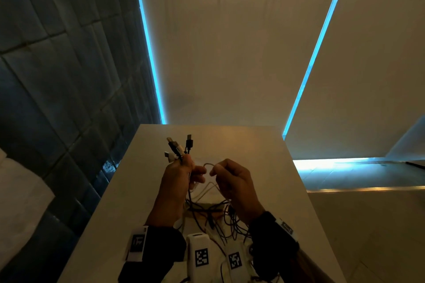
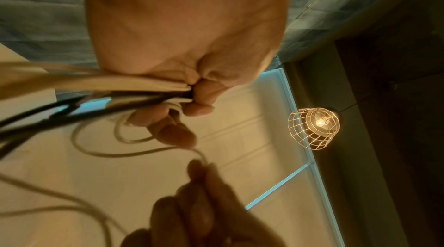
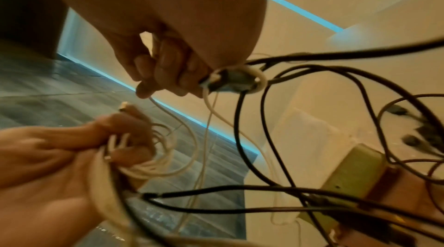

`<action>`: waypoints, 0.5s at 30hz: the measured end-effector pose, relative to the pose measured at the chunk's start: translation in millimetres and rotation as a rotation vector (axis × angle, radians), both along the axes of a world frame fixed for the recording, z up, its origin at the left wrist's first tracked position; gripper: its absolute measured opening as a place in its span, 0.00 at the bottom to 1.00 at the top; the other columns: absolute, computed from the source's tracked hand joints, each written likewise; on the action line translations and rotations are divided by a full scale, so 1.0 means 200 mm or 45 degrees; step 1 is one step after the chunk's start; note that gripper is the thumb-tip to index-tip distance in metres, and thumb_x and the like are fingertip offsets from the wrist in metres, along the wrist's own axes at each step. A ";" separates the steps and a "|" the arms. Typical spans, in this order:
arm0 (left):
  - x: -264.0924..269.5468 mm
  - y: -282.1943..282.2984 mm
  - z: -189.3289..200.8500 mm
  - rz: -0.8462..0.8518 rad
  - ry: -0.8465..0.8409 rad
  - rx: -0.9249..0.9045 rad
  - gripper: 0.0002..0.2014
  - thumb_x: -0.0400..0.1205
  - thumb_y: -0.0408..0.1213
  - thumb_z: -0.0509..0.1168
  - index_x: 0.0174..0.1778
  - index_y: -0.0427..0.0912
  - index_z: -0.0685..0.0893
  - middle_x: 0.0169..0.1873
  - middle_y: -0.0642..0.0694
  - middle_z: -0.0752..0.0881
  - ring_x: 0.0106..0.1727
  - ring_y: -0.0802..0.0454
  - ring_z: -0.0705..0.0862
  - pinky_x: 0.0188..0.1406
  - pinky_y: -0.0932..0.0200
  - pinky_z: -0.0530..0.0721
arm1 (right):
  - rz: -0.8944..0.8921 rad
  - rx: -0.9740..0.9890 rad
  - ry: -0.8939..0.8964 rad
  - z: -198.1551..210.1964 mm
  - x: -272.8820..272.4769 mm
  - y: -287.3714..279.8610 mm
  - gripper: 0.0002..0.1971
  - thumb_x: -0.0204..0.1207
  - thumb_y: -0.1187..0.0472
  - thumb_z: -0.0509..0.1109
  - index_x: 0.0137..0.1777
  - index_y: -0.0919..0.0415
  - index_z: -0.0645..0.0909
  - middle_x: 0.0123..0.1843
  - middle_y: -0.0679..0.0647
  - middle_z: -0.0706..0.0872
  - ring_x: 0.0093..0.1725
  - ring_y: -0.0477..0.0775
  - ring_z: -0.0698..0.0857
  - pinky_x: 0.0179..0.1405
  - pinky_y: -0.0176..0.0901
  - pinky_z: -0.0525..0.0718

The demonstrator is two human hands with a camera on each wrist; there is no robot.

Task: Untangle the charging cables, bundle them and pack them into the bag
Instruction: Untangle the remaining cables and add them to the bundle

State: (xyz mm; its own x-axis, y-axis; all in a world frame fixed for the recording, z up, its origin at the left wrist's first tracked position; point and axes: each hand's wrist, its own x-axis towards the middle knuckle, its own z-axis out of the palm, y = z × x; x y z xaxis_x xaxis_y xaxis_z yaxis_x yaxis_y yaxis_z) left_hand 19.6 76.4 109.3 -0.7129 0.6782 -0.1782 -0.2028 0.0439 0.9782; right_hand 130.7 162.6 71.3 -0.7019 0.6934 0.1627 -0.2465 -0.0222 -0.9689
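Note:
My left hand (image 1: pixel 187 169) grips a bunch of black and white charging cables, and their plugs (image 1: pixel 180 147) stick up above the fist. In the left wrist view its fingers (image 2: pixel 199 106) curl round the white and black strands. My right hand (image 1: pixel 215 171) pinches a thin white cable loop (image 1: pixel 208 165) just beside the left hand. The right wrist view shows white cable wound round a plug (image 3: pixel 236 80) under the right palm. The remaining cables hang in a tangle (image 1: pixel 213 213) down to the table. A pale green flat thing (image 3: pixel 355 173) lies under the tangle; I cannot tell whether it is the bag.
The white table (image 1: pixel 264 167) runs away from me, with a dark padded wall (image 1: pixel 57 76) on its left and a lower lit ledge (image 1: pixel 356 179) on its right. White tagged blocks (image 1: pixel 200 255) sit at the near edge. A wire-cage lamp (image 2: pixel 314 127) glows.

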 end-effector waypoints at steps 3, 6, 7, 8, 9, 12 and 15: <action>0.02 0.01 0.01 0.018 -0.076 0.060 0.15 0.88 0.41 0.53 0.40 0.39 0.78 0.28 0.48 0.89 0.30 0.51 0.84 0.31 0.56 0.75 | 0.125 -0.002 0.058 0.03 0.00 -0.03 0.12 0.81 0.62 0.66 0.35 0.62 0.81 0.23 0.49 0.68 0.21 0.47 0.59 0.21 0.36 0.58; 0.03 0.02 0.02 -0.036 -0.331 0.244 0.15 0.88 0.40 0.53 0.38 0.39 0.76 0.30 0.44 0.88 0.34 0.49 0.86 0.41 0.51 0.79 | 0.197 -0.033 0.010 0.01 0.01 -0.03 0.12 0.78 0.60 0.66 0.33 0.61 0.80 0.22 0.49 0.69 0.21 0.44 0.62 0.21 0.35 0.60; 0.03 0.02 0.02 -0.064 -0.426 0.316 0.16 0.88 0.40 0.53 0.36 0.38 0.74 0.29 0.43 0.86 0.33 0.49 0.85 0.42 0.50 0.80 | 0.219 -0.040 -0.012 0.00 0.02 -0.03 0.12 0.77 0.60 0.66 0.33 0.61 0.80 0.22 0.49 0.69 0.21 0.44 0.62 0.22 0.35 0.60; 0.03 0.02 0.02 -0.083 -0.519 0.390 0.17 0.88 0.41 0.53 0.34 0.38 0.73 0.28 0.43 0.82 0.33 0.49 0.84 0.43 0.51 0.80 | 0.242 -0.041 -0.034 -0.02 0.02 -0.03 0.12 0.76 0.60 0.66 0.32 0.61 0.80 0.22 0.49 0.69 0.21 0.45 0.62 0.22 0.36 0.59; 0.03 0.02 0.03 -0.089 -0.597 0.457 0.18 0.87 0.41 0.53 0.33 0.38 0.72 0.27 0.44 0.79 0.33 0.49 0.82 0.44 0.51 0.80 | 0.262 -0.039 -0.054 -0.04 0.03 -0.03 0.12 0.76 0.61 0.66 0.32 0.61 0.80 0.22 0.49 0.69 0.21 0.45 0.62 0.23 0.36 0.59; 0.03 0.01 0.05 -0.055 -0.645 0.598 0.18 0.88 0.39 0.51 0.32 0.39 0.72 0.26 0.48 0.74 0.30 0.52 0.75 0.39 0.56 0.78 | 0.265 -0.025 -0.131 -0.12 0.04 -0.02 0.12 0.76 0.61 0.66 0.31 0.60 0.79 0.24 0.52 0.68 0.22 0.46 0.63 0.24 0.36 0.61; 0.01 -0.01 0.08 -0.048 -0.573 0.646 0.18 0.88 0.40 0.49 0.32 0.41 0.70 0.24 0.50 0.71 0.25 0.55 0.69 0.29 0.61 0.70 | 0.230 -0.049 -0.201 -0.20 0.06 -0.01 0.13 0.77 0.58 0.66 0.29 0.57 0.78 0.28 0.55 0.68 0.23 0.46 0.65 0.24 0.35 0.64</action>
State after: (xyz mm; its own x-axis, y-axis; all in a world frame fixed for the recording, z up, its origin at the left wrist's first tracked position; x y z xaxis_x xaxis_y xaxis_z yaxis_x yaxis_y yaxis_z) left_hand 22.0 75.3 125.3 -0.6178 0.7793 -0.1049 -0.6026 -0.3835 0.6999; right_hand 142.1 161.5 30.8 -0.8296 0.5582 0.0168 -0.0806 -0.0899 -0.9927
